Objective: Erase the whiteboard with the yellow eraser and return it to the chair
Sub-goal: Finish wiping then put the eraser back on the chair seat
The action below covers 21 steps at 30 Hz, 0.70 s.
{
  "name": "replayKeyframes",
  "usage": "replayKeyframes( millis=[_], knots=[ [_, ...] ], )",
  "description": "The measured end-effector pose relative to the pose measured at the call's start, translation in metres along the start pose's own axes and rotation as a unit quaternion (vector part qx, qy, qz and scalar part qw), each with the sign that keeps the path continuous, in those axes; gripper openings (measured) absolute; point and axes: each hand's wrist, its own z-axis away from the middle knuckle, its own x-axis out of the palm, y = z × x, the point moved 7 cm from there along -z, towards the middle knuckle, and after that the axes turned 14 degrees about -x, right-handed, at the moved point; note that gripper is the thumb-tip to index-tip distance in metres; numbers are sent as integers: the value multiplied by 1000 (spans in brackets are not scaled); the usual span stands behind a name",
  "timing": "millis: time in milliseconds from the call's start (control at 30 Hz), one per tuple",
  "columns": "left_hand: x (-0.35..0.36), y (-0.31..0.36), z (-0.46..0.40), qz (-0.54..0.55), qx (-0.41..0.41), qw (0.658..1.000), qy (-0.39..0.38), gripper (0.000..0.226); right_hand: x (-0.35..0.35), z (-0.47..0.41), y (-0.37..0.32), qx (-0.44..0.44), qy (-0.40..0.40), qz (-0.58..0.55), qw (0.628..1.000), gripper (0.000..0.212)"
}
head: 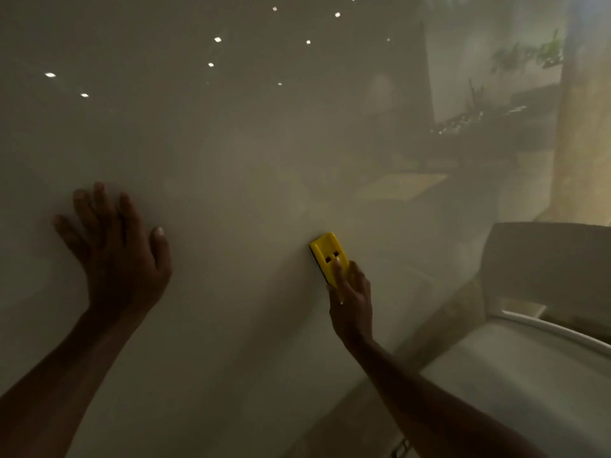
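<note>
Small ceiling lights [217, 39] and leafy plants [535, 54] (both reflections) show high above my hands.

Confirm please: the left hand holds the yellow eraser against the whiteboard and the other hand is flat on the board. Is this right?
Not quite. The head view shows the right hand holding the yellow eraser against the whiteboard, while the left hand is the one spread flat on the board.
</note>
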Motion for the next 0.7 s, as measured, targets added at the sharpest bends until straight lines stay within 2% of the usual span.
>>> replayKeyframes(
  millis=[167, 367, 500, 700],
  knots=[
    [36, 75, 47, 39, 15, 997, -57, 63, -48, 41, 76, 44, -57, 42, 997, 70],
    [84, 192, 153, 117, 57, 975, -181, 64, -103, 106, 155, 95, -202, 108, 969, 70],
    [115, 266, 235, 157, 76, 940, -295, 65, -144, 145, 200, 128, -274, 173, 938, 65],
    [149, 357, 341, 180, 104, 858, -470, 66, -193, 194, 258, 183, -357, 253, 881, 65]
  ],
)
